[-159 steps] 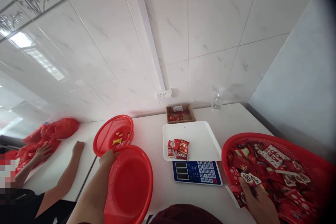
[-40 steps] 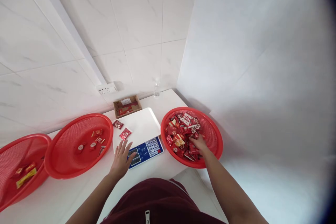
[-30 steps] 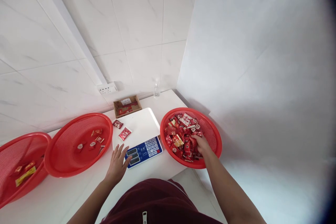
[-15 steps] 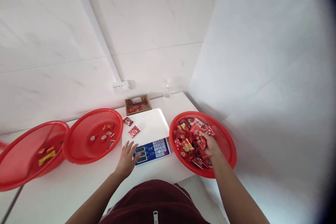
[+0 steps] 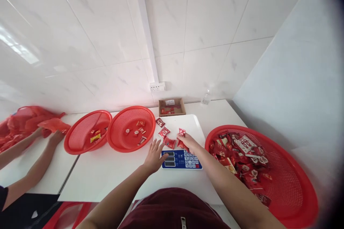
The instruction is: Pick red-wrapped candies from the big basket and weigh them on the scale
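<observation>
My right hand is over the white plate of a digital scale, its fingers closed on a small red candy packet. Below those fingers a second red packet is partly hidden. Several more red wrapped candies lie on the left side of the plate. My left hand has its fingers spread and holds nothing; it hovers by the scale's left edge, thumb near the blue keypad panel. To the right, a large red basket holds many mixed candy packets.
Two red baskets with a few candies stand left. Behind the scale are a cardboard box and a clear bottle. At far left a co-worker's hands handle red plastic bags.
My right hand has moved left from the large basket to the scale with candy. More red packets now lie on the plate. The view has turned left, showing a co-worker's arms.
</observation>
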